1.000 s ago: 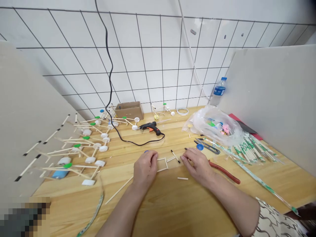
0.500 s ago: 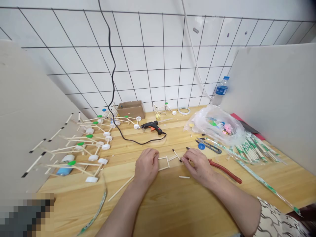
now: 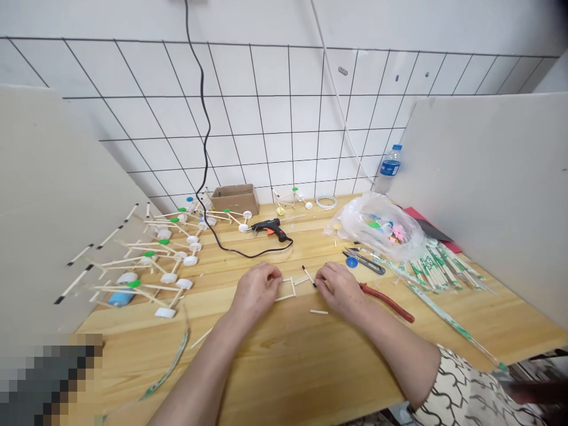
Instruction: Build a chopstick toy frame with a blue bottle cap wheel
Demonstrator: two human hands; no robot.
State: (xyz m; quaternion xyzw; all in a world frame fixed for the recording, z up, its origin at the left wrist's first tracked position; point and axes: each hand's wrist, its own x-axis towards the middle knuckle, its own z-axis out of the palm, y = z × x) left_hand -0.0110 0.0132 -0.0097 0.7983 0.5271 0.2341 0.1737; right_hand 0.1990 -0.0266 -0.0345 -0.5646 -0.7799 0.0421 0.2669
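A small frame of pale wooden sticks (image 3: 293, 287) lies flat on the table between my hands. My left hand (image 3: 257, 288) is closed on the frame's left end, its fingertips hiding the stick ends. My right hand (image 3: 341, 291) has its fingers bent together at the lower end of a short black-tipped stick (image 3: 308, 274). That stick slants beside the frame's right-hand piece. Below it lies a loose short stick (image 3: 319, 312). Red-handled pliers (image 3: 388, 300) extend from under my right hand, their jaws hidden. A longer stick (image 3: 202, 338) reaches under my left forearm.
Several stick models with white wheels (image 3: 165, 312) line the left side. Behind stand a black glue gun (image 3: 271, 227) and a cardboard box (image 3: 235, 200). To the right are thread snips (image 3: 368, 262), a plastic bag (image 3: 350, 216), packed sticks (image 3: 432, 266) and a water bottle (image 3: 389, 168).
The whole view has shifted slightly, with the right-hand things now farther left. Both hands stay at the same sticks, and their grip looks nearly the same.
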